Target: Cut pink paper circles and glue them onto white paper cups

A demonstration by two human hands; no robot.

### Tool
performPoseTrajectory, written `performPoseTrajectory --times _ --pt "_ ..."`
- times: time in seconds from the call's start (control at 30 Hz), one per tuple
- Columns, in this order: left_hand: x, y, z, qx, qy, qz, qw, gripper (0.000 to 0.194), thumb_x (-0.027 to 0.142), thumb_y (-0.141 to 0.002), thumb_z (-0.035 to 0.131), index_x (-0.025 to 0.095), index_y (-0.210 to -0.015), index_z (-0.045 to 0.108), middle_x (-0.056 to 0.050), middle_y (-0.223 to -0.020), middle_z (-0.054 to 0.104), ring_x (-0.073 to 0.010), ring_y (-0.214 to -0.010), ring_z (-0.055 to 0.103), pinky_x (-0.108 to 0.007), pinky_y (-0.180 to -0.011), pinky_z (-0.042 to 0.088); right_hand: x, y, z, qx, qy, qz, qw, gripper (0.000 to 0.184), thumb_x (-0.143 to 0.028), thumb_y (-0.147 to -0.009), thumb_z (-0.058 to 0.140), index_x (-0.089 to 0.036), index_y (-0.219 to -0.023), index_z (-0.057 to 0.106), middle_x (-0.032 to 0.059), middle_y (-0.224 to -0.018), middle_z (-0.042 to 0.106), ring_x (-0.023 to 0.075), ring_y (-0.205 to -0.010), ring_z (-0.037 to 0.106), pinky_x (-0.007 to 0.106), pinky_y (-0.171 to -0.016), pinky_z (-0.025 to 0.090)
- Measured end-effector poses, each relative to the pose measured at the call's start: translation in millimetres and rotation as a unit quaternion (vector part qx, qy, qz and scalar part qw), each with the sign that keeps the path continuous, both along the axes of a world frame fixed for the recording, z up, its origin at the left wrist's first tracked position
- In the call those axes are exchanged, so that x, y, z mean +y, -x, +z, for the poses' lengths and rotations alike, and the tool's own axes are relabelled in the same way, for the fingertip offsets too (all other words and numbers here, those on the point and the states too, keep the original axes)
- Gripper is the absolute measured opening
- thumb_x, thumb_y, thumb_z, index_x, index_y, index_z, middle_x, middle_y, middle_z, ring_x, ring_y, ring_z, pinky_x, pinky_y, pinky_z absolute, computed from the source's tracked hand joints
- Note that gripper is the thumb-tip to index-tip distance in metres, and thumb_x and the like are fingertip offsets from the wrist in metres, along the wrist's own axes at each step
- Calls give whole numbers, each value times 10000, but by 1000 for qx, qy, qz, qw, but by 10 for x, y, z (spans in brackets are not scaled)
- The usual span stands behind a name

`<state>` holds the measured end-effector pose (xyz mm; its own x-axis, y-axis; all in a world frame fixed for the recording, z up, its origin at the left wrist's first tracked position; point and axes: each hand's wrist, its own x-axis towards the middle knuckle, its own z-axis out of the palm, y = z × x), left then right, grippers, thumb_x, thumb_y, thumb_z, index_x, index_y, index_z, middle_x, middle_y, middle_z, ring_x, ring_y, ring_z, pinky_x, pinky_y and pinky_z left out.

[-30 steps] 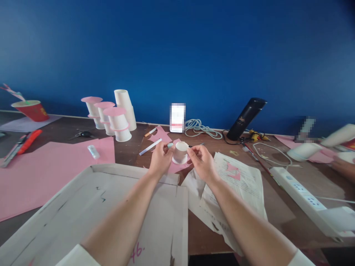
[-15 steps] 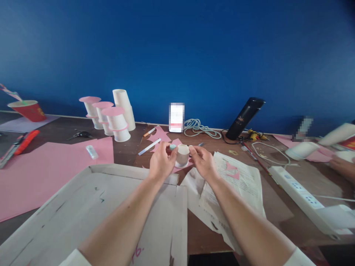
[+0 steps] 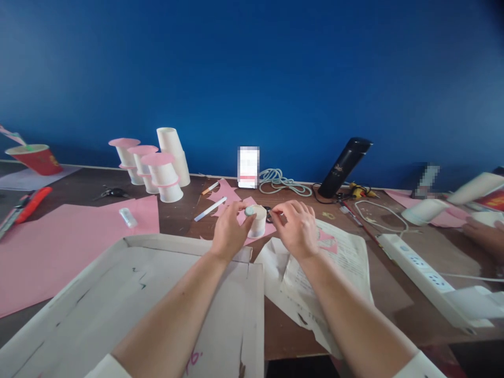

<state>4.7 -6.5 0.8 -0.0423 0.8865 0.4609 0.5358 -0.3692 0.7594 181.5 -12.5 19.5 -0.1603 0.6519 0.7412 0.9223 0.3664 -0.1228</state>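
A small white paper cup [image 3: 258, 224] stands in front of me on pieces of pink paper [image 3: 270, 229]. Its rounded end or rim faces up; I cannot tell which. My left hand [image 3: 230, 228] is at the cup's left side, with thumb and forefinger closed on a small pale green round piece [image 3: 250, 210] by the cup's top edge. To the right of the cup, and apart from it, my right hand [image 3: 297, 228] has thumb and forefinger pinched together. Whatever lies between those fingertips is too small to make out. A dark round item [image 3: 269, 213] shows behind the cup.
Stacked cups with pink discs [image 3: 159, 173] stand at the back left. A white box lid [image 3: 189, 294] lies under my left forearm, printed sheets [image 3: 346, 262] by my right. A power strip [image 3: 423, 273], a black flask [image 3: 344, 168] and another person's hand [image 3: 482, 236] are farther right.
My right hand has come away from the cup's rim and moved right, its fingertips pinched. My left hand stays by the cup, the green piece now against the cup's top edge.
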Motion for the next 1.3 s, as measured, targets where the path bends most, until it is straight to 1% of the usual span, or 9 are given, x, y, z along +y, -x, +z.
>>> performPoseTrajectory --times 0.1,0.37,0.6,0.8,0.97,1.07,1.13,1.23,1.3 --pt "0 1 1 -14 9 -10 1000 176 285 -822 646 224 -975 583 -67 -999 702 -235 -931 654 -409 -807 505 -16 34 -5 -32 -5 8 999 85 -232 -870 609 -233 -789 638 8 -809 650 192 -815 553 340 -781 327" --pt "13 0 -41 -27 -3 -28 999 160 296 -825 637 222 -955 582 -54 -970 697 -209 -910 652 -387 -830 506 -48 66 9 -92 -29 12 995 161 -200 -886 568 -222 -734 617 11 -780 646 186 -797 514 350 -789 301" --pt "3 -5 -9 -20 4 -23 1000 135 287 -828 628 220 -934 576 -51 -947 688 -211 -901 646 -375 -807 498 -66 78 19 -101 -29 10 994 186 -209 -899 552 -219 -722 603 12 -761 638 184 -784 504 354 -787 296" --pt "-6 -15 11 -14 6 -13 1000 114 224 -814 630 215 -912 572 -54 -940 674 -210 -898 635 -369 -802 492 -64 62 5 -107 -16 9 994 176 -229 -904 555 -222 -737 611 8 -773 641 187 -800 499 360 -795 290" --pt "-11 -12 26 -10 2 -17 1000 116 200 -813 628 217 -911 568 -43 -937 673 -202 -896 631 -365 -811 490 -69 68 4 -98 -6 7 995 165 -235 -904 561 -224 -758 638 12 -798 653 189 -812 511 363 -812 293" --pt "-9 -12 23 -7 8 -13 1000 113 218 -816 633 216 -908 567 -44 -933 679 -206 -887 635 -364 -792 491 -73 76 16 -74 9 3 997 147 -235 -893 575 -229 -771 658 10 -807 660 191 -827 536 364 -825 306" --pt "-4 -12 12 -7 10 -14 1000 112 249 -825 630 220 -915 568 -43 -944 684 -208 -886 638 -361 -780 491 -62 76 14 -38 31 2 999 122 -235 -876 592 -233 -780 669 8 -813 667 194 -832 558 361 -823 321" --pt "7 -11 -9 -8 3 -21 1000 118 275 -833 624 225 -923 568 -39 -954 687 -206 -894 639 -358 -787 488 -19 62 -2 69 89 15 994 82 -254 -833 624 -233 -774 679 6 -807 676 176 -757 582 338 -772 367" --pt "14 -8 -16 -8 0 -24 1000 122 281 -832 623 226 -924 564 -35 -951 688 -205 -897 640 -357 -795 486 17 41 -7 167 150 33 974 85 -298 -802 644 -229 -772 684 7 -782 681 160 -682 580 312 -698 398"
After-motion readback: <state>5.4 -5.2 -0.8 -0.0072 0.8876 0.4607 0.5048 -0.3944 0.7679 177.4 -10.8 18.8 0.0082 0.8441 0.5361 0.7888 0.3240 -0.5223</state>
